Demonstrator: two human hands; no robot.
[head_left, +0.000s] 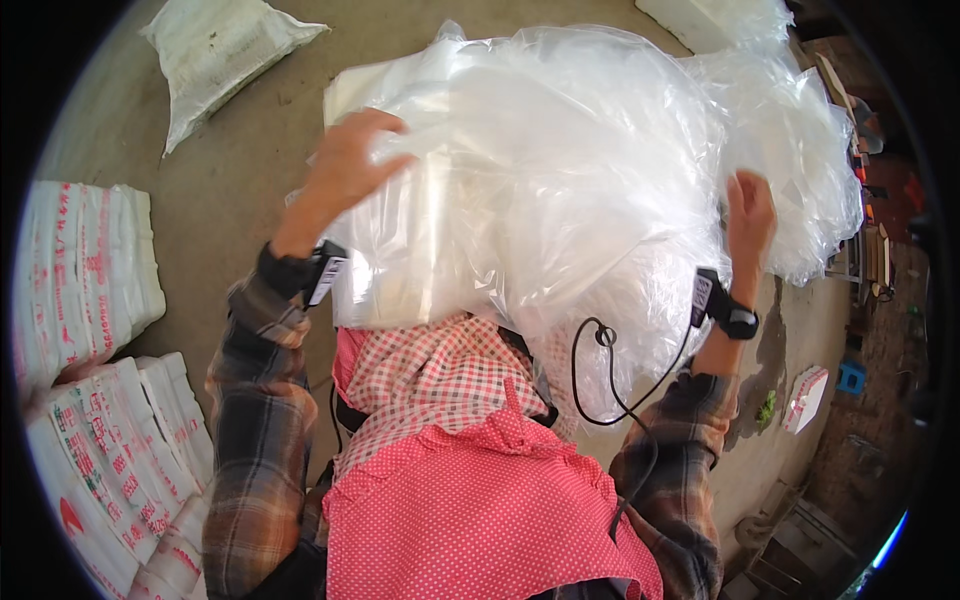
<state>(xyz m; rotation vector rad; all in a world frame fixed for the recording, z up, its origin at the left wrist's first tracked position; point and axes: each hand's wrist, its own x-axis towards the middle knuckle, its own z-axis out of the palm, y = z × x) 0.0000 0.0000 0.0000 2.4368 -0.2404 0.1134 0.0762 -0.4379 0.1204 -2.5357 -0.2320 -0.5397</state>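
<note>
A: Where does the bundle sit relative to the hands?

B: The heap of clear plastic bags point(560, 170) lies straight ahead of the person, raised in front of the chest, above the concrete floor point(230, 190). Cannot tell whether any part of it rests on something below; the checked and dotted cloth point(470, 440) at the person's front hides the underside.

A: Long axis?

B: Runs side to side, from left hand to right hand, and spills on past the right one toward the floor's far right corner.

A: Left hand?

B: Left hand point(345, 170) is on the upper left flank of the heap, fingers bent and pressed into the film, gripping a fold of it.

A: Right hand?

B: Right hand point(750, 215) is on the right flank, fingers upward and partly buried in the plastic. Touching it for certain; whether it pinches or only presses, cannot tell.

A: Which is nearer the bulk?

B: Both in contact. The mass sits between them, a little closer to the left.

A: Surroundings?

B: Stacks of printed white sacks point(90, 270) by the floor's left edge, well apart from the heap. One filled white sack point(215, 50) at the far left corner.
</note>
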